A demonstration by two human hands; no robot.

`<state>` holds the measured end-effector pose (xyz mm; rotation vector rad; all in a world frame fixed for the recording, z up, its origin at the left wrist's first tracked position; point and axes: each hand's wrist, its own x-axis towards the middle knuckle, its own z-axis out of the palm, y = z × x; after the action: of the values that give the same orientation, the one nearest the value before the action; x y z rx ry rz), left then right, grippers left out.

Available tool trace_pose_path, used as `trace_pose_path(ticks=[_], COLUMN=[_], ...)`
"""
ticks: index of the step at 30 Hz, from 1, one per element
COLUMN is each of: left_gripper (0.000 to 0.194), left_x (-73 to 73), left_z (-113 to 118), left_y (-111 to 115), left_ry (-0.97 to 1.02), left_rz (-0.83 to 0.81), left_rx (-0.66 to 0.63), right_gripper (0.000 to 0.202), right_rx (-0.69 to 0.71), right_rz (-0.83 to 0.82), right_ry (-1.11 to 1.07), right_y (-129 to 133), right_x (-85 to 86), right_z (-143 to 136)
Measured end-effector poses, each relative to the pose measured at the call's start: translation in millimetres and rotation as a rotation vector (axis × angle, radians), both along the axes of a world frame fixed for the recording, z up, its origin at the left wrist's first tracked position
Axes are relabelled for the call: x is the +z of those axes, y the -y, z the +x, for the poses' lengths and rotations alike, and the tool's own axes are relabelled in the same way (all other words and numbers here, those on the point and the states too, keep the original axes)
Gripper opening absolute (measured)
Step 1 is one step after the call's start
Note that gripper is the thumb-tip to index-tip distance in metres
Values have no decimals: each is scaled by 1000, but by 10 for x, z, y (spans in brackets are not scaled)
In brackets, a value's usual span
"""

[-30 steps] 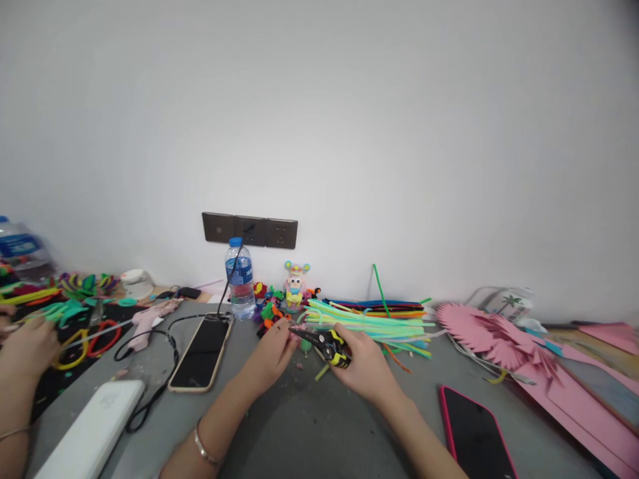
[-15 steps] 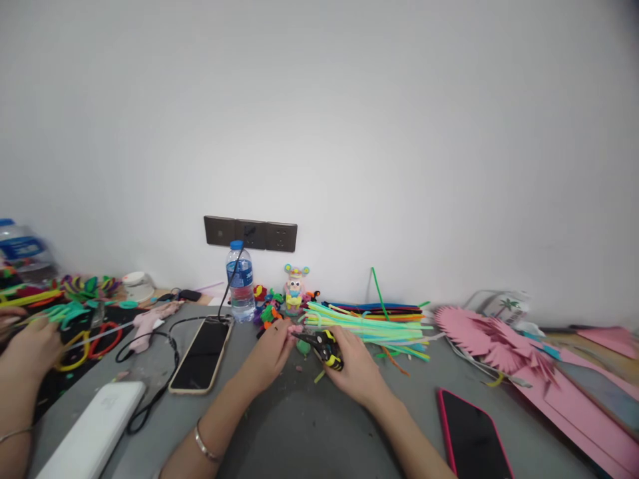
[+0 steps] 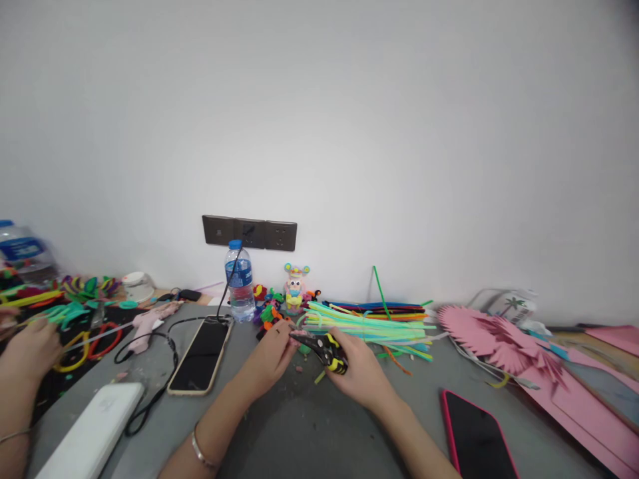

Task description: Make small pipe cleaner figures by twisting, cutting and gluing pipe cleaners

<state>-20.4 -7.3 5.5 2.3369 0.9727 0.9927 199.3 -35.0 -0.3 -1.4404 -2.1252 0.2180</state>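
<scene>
My right hand [image 3: 357, 366] is closed round the yellow and black handles of a pair of pliers [image 3: 327, 348]. Their dark jaws point left and reach a small pink piece [image 3: 297, 332] at my left fingertips. My left hand [image 3: 272, 351] pinches that piece, mostly hidden by the fingers and jaws. Behind the hands stands a small colourful figure [image 3: 294, 289] with big eyes. Right of it lies a bundle of pipe cleaners [image 3: 369, 322], mostly pale green and yellow.
A water bottle [image 3: 240, 283], a phone [image 3: 200, 356] with a black cable and a white power bank [image 3: 94, 429] are on the left. Another person's hand [image 3: 34, 349] is near scissors [image 3: 74, 352]. At right lie a pink-edged phone [image 3: 479, 436] and pink paper [image 3: 579, 412].
The pliers and my right hand have shifted slightly right and down. The pliers' jaws now overlap the pink piece more. My left hand stays nearly in place.
</scene>
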Motion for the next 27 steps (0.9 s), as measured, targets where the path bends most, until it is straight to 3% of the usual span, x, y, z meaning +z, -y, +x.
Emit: trace_pose_path(ticks=[7,15,20,27], left_gripper=[25,27,27,24], left_x=[-8,-16,-43,20], left_z=[-3,-10,-10,-17], left_y=[0,-5,-25,-24], left_ry=[0,10,-29,20], left_rz=[-15,-23,-14,51], left_rx=[2,29,49,66], right_gripper=[42,62,48,40], right_rx=[-29,-85,-94,-9], right_rz=[-33,-93,-130,-49], right_ry=[35,37,45,-42], right_y=[0,31,30,-23], right_x=[42,-2,7,14], right_z=[-1,-50,-68,-8])
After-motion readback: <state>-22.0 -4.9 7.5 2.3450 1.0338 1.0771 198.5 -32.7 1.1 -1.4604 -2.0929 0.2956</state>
